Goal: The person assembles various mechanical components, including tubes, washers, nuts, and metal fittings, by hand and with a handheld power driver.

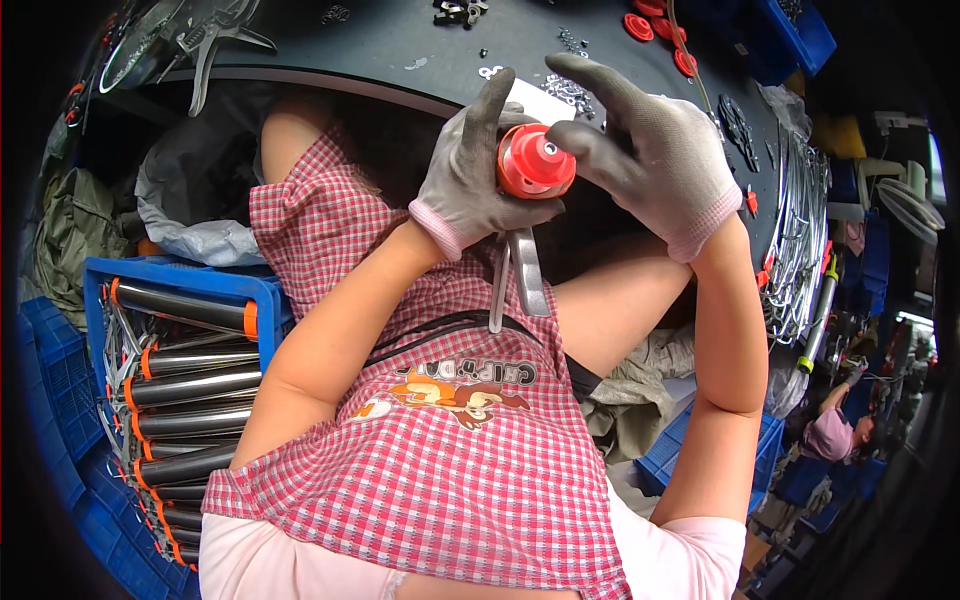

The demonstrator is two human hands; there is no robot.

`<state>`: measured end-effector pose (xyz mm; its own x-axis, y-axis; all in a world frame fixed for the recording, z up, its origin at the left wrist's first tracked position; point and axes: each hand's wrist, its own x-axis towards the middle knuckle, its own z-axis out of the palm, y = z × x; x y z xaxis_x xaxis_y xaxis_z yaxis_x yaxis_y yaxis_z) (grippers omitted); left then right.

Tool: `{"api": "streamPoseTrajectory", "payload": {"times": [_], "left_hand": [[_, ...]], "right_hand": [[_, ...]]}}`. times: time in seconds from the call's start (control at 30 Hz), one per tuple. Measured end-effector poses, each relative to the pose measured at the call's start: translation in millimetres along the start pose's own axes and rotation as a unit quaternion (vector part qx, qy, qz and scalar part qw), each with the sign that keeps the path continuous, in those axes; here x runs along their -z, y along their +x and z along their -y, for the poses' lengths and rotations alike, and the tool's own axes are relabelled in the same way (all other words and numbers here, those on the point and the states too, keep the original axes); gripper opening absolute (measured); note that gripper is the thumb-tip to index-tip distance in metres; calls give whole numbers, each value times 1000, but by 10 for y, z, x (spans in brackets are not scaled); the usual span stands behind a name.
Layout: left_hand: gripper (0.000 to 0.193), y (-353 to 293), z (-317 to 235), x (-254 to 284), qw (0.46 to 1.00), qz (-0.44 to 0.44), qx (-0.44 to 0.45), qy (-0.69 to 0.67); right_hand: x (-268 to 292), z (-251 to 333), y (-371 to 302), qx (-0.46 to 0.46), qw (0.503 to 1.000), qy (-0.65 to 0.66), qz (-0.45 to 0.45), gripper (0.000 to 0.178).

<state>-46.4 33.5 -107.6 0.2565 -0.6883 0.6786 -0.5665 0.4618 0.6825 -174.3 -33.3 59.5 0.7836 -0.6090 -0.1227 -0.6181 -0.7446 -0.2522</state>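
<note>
My left hand (470, 175), in a grey-coated glove, is wrapped round a caulking gun whose red end cap (537, 160) points up toward me. Its grey metal handle and trigger (527, 272) hang below the hand, over my lap. A small shiny metal piece (551, 149) sits at the centre of the cap. Close to the cap's right side is my right hand (660, 145), also gloved, its thumb beside the rim and its index finger stretched out above. Nothing shows between those fingers. The gun's barrel is hidden behind the cap and my left hand.
On the dark worktable (380, 45) lie small nuts and washers (570, 95), and red caps (640, 27) farther right. Bent metal rods (795, 260) hang at the table's right. A blue crate (185, 270) at my left holds several black barrels with orange rings. Another person (835, 430) is far right.
</note>
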Motion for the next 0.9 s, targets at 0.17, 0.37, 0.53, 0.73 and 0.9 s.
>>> {"api": "streamPoseTrajectory", "payload": {"times": [0.17, 0.37, 0.53, 0.73, 0.9], "left_hand": [[121, 24, -7, -17, 999, 4, -14, -35], [121, -8, 56, -53, 997, 7, 6, -72], [122, -37, 41, 9, 996, 42, 14, -80], [123, -5, -8, 4, 997, 29, 1, -68], [124, -39, 35, 4, 996, 35, 29, -74]], "right_hand": [[-256, -154, -41, 81, 981, 152, -89, 46], [-252, -61, -17, 144, 985, 65, -65, 45], [-188, 22, 32, 81, 990, -91, -69, 42], [-316, -138, 30, 58, 991, -55, -112, 44], [-267, -132, 126, 151, 983, -105, -5, 36]]}}
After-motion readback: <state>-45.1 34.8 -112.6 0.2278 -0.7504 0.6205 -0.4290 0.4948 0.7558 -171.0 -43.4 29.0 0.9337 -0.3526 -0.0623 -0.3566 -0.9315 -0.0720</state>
